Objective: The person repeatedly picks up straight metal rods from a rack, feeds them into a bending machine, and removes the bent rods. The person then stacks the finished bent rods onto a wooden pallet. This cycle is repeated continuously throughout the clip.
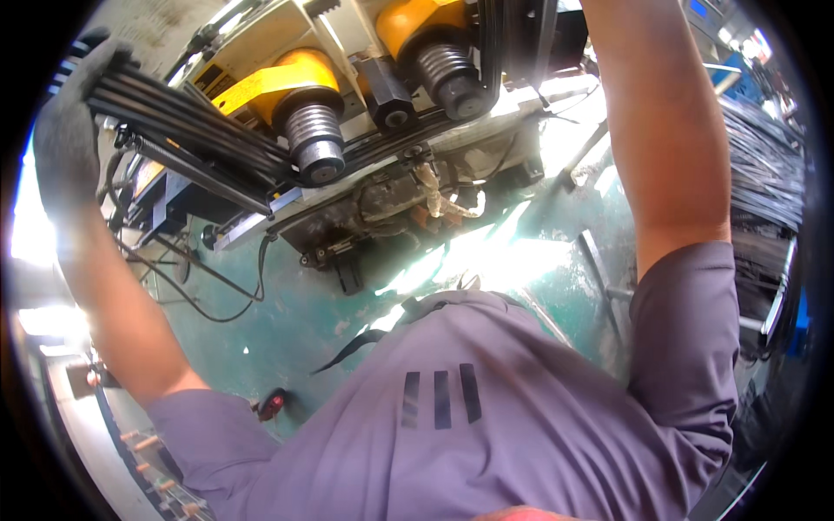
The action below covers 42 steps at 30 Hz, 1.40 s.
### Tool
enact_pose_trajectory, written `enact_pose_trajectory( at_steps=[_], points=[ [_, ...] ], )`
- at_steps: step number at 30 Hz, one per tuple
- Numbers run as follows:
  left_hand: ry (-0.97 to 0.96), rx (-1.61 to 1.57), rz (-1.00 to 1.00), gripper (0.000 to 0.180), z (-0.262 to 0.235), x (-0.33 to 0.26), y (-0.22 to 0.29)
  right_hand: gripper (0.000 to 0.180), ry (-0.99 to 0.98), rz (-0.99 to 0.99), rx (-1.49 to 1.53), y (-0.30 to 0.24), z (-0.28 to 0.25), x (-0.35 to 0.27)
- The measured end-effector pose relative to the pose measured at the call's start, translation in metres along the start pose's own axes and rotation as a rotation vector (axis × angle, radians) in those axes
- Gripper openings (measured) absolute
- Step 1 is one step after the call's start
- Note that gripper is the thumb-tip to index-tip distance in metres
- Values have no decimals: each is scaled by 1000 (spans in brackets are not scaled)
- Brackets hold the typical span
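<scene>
My left hand (62,139), in a grey glove, is at the upper left, shut around the end of a bundle of long black metal rods (191,130). The bundle runs rightward into a machine (391,187), passing by a ribbed steel roller (314,143) under a yellow guard (265,80). A second ribbed roller (447,74) sits further right, with black rods curving up beside it. My right forearm (665,130) reaches up past the top edge, so the right hand itself is out of the picture. My grey shirt (452,417) fills the lower middle.
A green floor (287,321) lies below the machine, with black cables (204,291) trailing over it and a small red object (274,404). A stack of dark rods (764,165) rests on a rack at the right. A rail with pegs (143,451) runs along the lower left.
</scene>
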<state>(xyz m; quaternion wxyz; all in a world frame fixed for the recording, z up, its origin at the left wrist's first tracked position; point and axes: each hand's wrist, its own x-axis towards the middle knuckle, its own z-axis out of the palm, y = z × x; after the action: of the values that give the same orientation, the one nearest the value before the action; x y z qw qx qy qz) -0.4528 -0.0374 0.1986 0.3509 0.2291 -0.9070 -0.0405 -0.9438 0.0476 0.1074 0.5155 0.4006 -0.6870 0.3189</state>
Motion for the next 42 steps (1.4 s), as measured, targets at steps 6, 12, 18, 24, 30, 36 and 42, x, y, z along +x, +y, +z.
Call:
enact_pose_trajectory(
  at_steps=[6,12,18,24,30,36,42],
  points=[
    [8,-75,218,34,5,-15,37,20,-80,13,-60,3,-98,-51],
    [22,-270,137,29,66,-24,87,20,-177,103,-213,-1,-260,-149],
    [-409,-657,175,28,124,-87,188,12,31,1018,348,-44,-442,-276],
    [-731,-921,309,34,184,-155,320,14,701,1409,620,-22,-601,-353],
    [-1076,-764,531,28,269,-209,465,6,1230,1131,955,49,-794,-457],
    [-1426,-1179,560,20,333,-262,619,12,1418,1153,344,24,-957,-511],
    [-1835,-1463,382,29,415,-396,798,13,1923,1107,-85,-25,-1052,-569]
  ],
)
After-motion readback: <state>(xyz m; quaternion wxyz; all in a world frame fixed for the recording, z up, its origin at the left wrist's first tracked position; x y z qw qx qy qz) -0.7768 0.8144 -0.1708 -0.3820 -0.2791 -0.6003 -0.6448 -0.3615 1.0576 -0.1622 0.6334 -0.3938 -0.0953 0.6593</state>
